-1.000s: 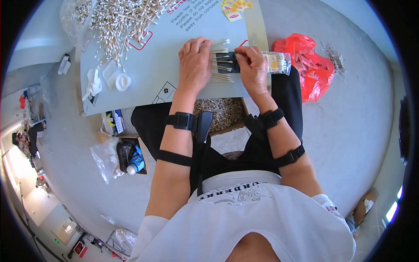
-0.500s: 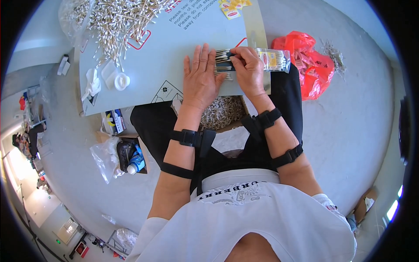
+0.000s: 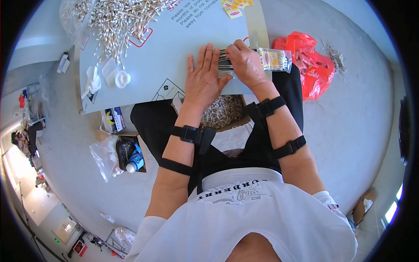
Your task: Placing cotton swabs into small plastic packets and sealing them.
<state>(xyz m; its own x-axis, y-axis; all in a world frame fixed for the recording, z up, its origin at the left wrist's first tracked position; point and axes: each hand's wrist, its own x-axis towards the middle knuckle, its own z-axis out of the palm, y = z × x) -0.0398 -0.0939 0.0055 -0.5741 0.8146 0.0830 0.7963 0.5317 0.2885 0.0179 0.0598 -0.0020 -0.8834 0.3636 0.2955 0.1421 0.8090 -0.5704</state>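
On the light grey board (image 3: 174, 56) my left hand (image 3: 203, 78) lies flat, its fingers stretched out and pressing beside a short row of cotton swabs (image 3: 225, 67). Those swabs lie over a dark patch between my two hands, partly covered by them. My right hand (image 3: 246, 63) is closed over the right end of the row, fingers curled down; what they grip is hidden under the hand. Just right of its knuckles lies a clear pouch of cotton swabs (image 3: 274, 60) with a yellow label, reaching over the board's edge.
A big heap of loose cotton swabs (image 3: 118, 26) covers the board's far left. Yellow cards (image 3: 235, 7) lie at the far edge, a round white container (image 3: 122, 79) at left. Below the board stands a box of swabs (image 3: 224, 111). A red plastic bag (image 3: 312, 65) sits at right.
My right hand has turned, and its fingers have curled down over the swabs, covering more of them. My left hand stays flat in nearly the same place.
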